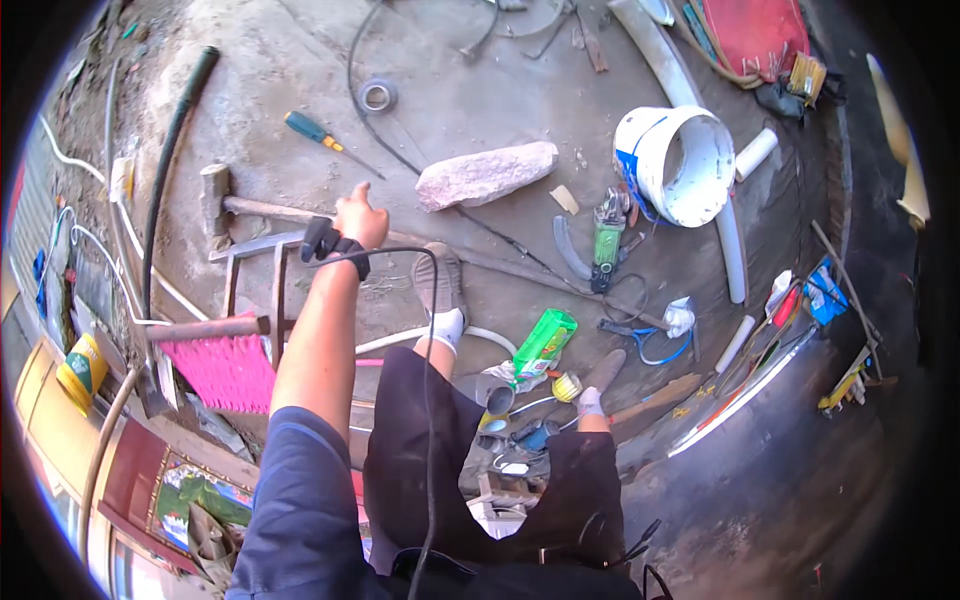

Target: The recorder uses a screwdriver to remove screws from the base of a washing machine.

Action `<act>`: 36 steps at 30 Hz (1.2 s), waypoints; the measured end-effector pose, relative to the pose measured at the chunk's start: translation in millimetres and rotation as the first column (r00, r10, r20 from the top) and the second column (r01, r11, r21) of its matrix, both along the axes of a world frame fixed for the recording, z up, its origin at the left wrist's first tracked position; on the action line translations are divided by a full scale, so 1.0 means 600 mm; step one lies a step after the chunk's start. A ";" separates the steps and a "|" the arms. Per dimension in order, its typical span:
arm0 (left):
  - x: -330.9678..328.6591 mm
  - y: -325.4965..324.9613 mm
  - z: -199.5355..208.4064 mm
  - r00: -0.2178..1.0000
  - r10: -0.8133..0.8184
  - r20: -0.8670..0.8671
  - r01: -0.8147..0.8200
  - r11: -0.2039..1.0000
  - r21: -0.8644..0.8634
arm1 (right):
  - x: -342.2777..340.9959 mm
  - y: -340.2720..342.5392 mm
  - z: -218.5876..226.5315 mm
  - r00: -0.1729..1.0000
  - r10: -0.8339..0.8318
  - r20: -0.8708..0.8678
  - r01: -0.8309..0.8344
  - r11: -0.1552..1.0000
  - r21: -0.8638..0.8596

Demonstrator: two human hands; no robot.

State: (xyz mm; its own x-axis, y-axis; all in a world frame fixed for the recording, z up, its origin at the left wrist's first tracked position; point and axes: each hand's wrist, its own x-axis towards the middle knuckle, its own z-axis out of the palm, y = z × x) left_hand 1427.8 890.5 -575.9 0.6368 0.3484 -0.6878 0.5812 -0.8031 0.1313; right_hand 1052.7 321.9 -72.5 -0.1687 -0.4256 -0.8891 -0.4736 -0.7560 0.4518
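Note:
My left hand (361, 217) reaches forward over the ground, a dark strap round its wrist. It holds nothing that I can see; a finger points ahead and the fingers look apart, though some are hidden. Closest to it lie a screwdriver (318, 131) with a blue-green and yellow handle, and a long pale stone (487, 175) to its right. Left of the hand, a sledgehammer (215, 203) lies with its wooden handle running beneath my wrist. My right hand is out of view.
To the right are a white bucket (627, 160) on its side, a green angle grinder (607, 243) and a green plastic bottle (546, 340). A tape roll (377, 96) lies ahead. Left are a pink-seated stool (222, 368) and a black hose (172, 165). Cords cross the ground.

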 end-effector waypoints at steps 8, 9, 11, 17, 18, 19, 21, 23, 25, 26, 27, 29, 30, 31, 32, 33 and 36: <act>0.058 0.037 -0.133 0.993 -0.051 0.105 0.047 0.998 0.043 | -0.024 0.007 0.018 0.994 -0.046 -0.095 0.042 0.998 -0.038; 0.061 0.036 -0.139 0.985 -0.038 0.170 0.028 0.998 0.057 | -0.028 0.010 0.023 0.994 -0.052 -0.099 0.047 0.998 -0.049; 0.069 0.044 -0.155 0.994 -0.035 0.101 0.025 0.995 0.101 | -0.044 0.014 0.028 0.992 -0.061 -0.113 0.055 0.997 -0.051; 0.042 0.081 -0.143 0.976 0.054 0.213 -0.089 0.983 0.162 | -0.084 0.017 0.026 0.992 -0.080 -0.099 0.080 0.997 -0.002; 0.035 0.109 -0.139 0.947 0.215 0.238 -0.249 0.961 0.124 | -0.105 0.002 0.022 0.993 -0.081 -0.091 0.084 0.996 0.034; 0.037 0.053 -0.107 0.847 0.511 0.145 -0.481 0.854 -0.198 | -0.114 0.012 0.048 0.993 -0.086 -0.076 0.086 0.996 0.000; -0.005 0.055 -0.077 0.736 0.672 0.076 -0.585 0.689 -0.429 | -0.138 0.015 0.065 0.995 -0.084 -0.058 0.085 0.996 0.010; -0.043 0.063 0.000 0.603 0.797 0.025 -0.628 0.493 -0.602 | -0.165 0.008 0.072 0.997 -0.069 -0.036 0.070 0.997 0.039; -0.055 0.057 0.113 0.526 0.841 -0.127 -0.683 0.329 -0.653 | -0.193 0.003 0.084 0.998 -0.061 -0.006 0.061 0.995 0.079; -0.066 0.057 0.167 0.487 0.850 -0.201 -0.696 0.238 -0.678 | -0.208 -0.001 0.086 0.998 -0.051 0.020 0.049 0.993 0.105; -0.076 0.054 0.218 0.451 0.849 -0.277 -0.702 0.145 -0.697 | -0.226 -0.003 0.088 0.998 -0.046 0.045 0.040 0.991 0.132; -0.090 0.016 0.313 0.422 0.820 -0.386 -0.737 0.062 -0.673 | -0.275 -0.009 0.099 0.994 -0.030 0.106 0.010 0.983 0.181; -0.092 -0.017 0.362 0.437 0.787 -0.436 -0.739 0.038 -0.673 | -0.305 -0.008 0.107 0.989 -0.013 0.148 -0.018 0.978 0.208; -0.095 -0.049 0.412 0.456 0.745 -0.487 -0.744 0.019 -0.668 | -0.337 -0.005 0.110 0.981 0.009 0.194 -0.056 0.970 0.236; -0.105 -0.075 0.449 0.518 0.705 -0.484 -0.712 0.042 -0.701 | -0.369 -0.006 0.107 0.968 0.030 0.248 -0.099 0.958 0.269; -0.116 -0.096 0.485 0.582 0.660 -0.475 -0.678 0.070 -0.732 | -0.390 0.003 0.099 0.956 0.067 0.284 -0.136 0.964 0.230; -0.124 -0.212 0.582 0.858 0.401 -0.319 -0.475 0.385 -0.791 | -0.423 0.053 0.071 0.907 0.035 0.419 -0.111 0.982 0.156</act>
